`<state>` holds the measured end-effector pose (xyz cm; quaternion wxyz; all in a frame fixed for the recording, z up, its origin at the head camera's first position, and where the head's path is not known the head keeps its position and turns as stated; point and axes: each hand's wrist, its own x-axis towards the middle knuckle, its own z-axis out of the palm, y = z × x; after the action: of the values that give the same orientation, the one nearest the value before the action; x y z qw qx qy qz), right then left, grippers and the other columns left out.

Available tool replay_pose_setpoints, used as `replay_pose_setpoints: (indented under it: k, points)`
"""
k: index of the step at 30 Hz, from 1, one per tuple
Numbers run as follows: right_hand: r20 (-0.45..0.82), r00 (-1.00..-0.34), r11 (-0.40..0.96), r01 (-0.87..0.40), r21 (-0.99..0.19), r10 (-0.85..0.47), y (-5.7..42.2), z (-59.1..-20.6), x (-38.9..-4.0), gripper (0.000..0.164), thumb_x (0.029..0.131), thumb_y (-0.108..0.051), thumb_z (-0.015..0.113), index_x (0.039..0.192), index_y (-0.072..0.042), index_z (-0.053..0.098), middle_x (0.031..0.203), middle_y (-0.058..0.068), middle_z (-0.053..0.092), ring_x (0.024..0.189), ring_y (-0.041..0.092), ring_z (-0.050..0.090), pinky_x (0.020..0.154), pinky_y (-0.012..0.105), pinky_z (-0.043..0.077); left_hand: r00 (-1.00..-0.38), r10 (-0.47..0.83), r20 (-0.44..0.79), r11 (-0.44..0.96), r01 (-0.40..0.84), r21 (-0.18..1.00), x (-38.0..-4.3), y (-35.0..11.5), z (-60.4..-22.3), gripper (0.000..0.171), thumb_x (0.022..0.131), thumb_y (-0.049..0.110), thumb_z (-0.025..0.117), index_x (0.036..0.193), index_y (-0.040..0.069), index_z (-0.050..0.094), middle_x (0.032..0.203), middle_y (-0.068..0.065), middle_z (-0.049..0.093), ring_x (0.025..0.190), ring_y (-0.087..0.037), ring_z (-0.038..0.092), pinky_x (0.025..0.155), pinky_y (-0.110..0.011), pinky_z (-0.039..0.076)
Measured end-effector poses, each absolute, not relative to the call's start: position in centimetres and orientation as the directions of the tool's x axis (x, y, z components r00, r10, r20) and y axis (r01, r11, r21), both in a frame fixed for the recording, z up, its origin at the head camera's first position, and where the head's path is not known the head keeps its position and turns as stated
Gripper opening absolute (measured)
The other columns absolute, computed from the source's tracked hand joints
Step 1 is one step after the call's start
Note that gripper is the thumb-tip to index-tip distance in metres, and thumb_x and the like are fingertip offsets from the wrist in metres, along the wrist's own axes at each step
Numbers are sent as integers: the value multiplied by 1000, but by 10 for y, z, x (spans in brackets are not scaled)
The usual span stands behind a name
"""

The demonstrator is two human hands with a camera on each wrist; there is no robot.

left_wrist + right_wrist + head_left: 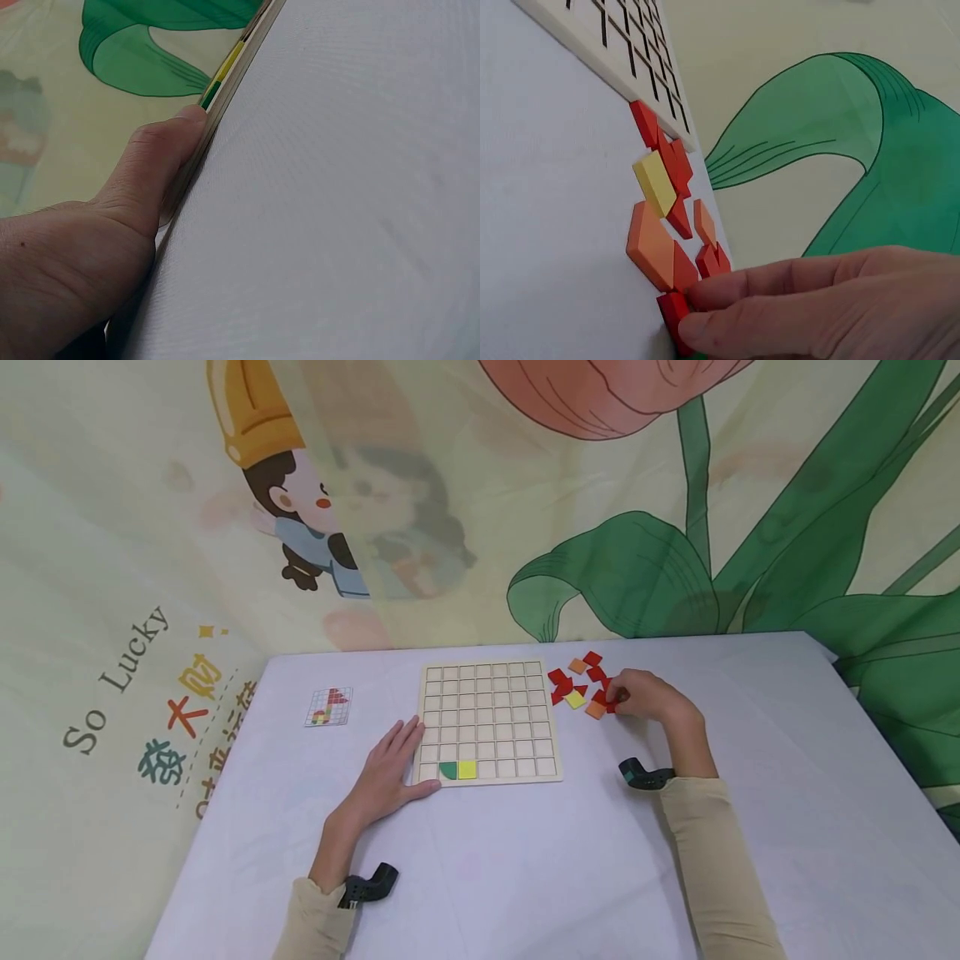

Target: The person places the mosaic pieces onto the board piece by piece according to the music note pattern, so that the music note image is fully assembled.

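A wooden grid board (480, 724) lies flat on the white table. A green rounded tile (448, 770) and a yellow square tile (467, 769) sit side by side in its bottom row. My left hand (386, 774) rests along the board's lower left edge with its fingers spread; in the left wrist view the thumb (161, 154) touches the rim. My right hand (651, 697) is at the right end of a loose pile of tiles, its thumb and finger pinching a red tile (673, 319). A bit of green shows under those fingertips, its shape mostly hidden.
The pile beside the board's right edge holds several red tiles (557, 677), a yellow tile (575, 700) and orange tiles (596, 710). A small printed pattern card (328, 707) lies left of the board. A patterned curtain (480, 610) hangs behind the table.
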<state>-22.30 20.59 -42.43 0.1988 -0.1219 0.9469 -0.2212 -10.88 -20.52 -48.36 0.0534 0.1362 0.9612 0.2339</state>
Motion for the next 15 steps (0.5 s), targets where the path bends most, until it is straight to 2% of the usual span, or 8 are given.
replay_pose_setpoints:
  k: [7, 15]
  points:
    - [-311, -901, 887, -144, -439, -301, 203, -426, -224, 17, 83, 1, 69, 99, -1, 65, 101, 17, 58, 97, 30, 53, 85, 42, 55, -957, 288, -40, 852, 237, 466, -109, -206, -484, 96, 83, 51, 70, 155, 9, 23, 163, -10, 18, 152, -34, 10, 119, -60, 17]
    - [-321, -923, 913, -71, -401, -213, 203, -424, -224, 30, 82, -4, 73, 109, 2, 61, 109, 21, 59, 102, 34, 53, 86, 48, 54, -955, 295, -37, 850, 244, 467, -110, -206, -484, 96, 83, 50, 71, 154, 8, 23, 163, -11, 19, 151, -34, 10, 119, -61, 17]
